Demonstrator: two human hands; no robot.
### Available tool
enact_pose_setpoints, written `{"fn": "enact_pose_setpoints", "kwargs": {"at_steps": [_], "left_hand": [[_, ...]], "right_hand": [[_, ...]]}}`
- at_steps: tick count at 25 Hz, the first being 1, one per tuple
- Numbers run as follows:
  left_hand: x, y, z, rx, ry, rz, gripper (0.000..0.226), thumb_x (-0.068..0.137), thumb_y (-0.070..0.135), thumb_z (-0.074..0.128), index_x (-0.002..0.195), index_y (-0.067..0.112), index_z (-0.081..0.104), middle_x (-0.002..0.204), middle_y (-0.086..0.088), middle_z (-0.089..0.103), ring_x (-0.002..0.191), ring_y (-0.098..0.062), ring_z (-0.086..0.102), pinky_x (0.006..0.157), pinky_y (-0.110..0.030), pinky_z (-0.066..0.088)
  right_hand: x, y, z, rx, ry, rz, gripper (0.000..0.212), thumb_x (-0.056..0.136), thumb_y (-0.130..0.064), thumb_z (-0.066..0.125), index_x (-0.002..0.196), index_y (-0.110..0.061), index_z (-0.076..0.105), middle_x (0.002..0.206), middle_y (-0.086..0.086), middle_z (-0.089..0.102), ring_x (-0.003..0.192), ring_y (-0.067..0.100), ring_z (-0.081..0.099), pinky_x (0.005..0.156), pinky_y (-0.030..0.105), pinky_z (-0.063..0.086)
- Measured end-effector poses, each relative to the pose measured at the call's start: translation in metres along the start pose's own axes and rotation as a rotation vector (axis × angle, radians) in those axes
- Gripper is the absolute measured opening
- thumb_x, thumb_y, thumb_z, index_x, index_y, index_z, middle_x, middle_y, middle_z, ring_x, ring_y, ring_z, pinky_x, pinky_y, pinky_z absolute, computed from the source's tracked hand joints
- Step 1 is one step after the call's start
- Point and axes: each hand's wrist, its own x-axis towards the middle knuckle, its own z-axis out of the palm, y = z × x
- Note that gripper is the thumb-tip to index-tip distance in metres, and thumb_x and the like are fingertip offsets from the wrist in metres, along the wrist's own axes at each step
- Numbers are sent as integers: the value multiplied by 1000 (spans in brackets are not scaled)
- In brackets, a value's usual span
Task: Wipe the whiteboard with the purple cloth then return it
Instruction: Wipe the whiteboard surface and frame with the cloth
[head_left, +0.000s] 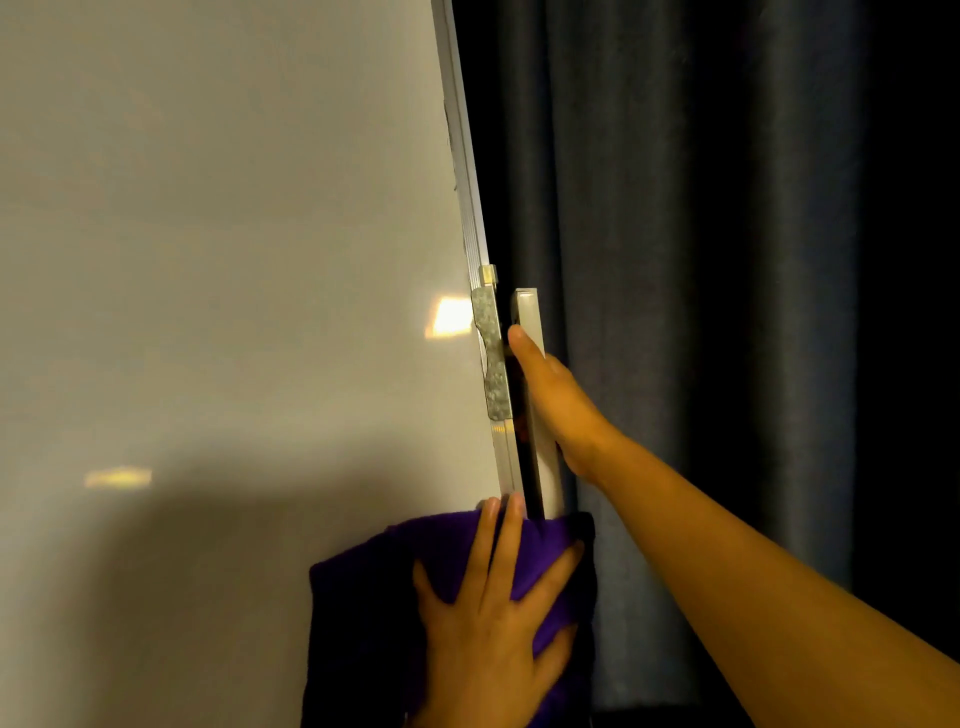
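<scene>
Purple cloth (457, 561) lies low on the whiteboard (218, 260), pressed under the flat, spread left hand (493, 629). Right hand (550, 400) grips the stand post (535, 374). Wiping underway, I think; return not yet done.

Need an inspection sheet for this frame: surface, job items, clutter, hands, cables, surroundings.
Surface: glossy white whiteboard in a silver metal frame; no writing visible, two warm light reflections, shadow over the lower part.
Job's things: purple cloth pressed flat on the board's lower right corner, overlapping the frame edge.
Clutter: nothing seen.
Hands: left hand spread open on the cloth, fingers pointing up; right hand gripping the silver metal stand post beside the board's edge, just right of a mottled grey metal bracket.
Cables: nothing seen.
Surroundings: dark blue-grey pleated curtain behind and right of the board; dim room.
</scene>
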Motion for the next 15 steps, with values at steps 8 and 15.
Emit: {"fn": "enact_pose_setpoints", "kwargs": {"at_steps": [8,15], "left_hand": [[46,11,-19,-57,37,-204,97,42,77,59,127,35,36,139,-13,32,133,-35,18,70,-76,37],[97,16,-41,-219,18,-264,128,39,81,61,146,33,12,140,-11,33,125,-37,29,68,-76,37]], "right_hand": [[-6,-11,-23,93,-96,167,74,82,-64,29,144,-23,24,150,8,33,134,26,36,113,43,29],[28,-41,-30,370,-149,263,74,67,-75,37,109,-20,64,115,13,65,106,27,61,92,43,48]]}}
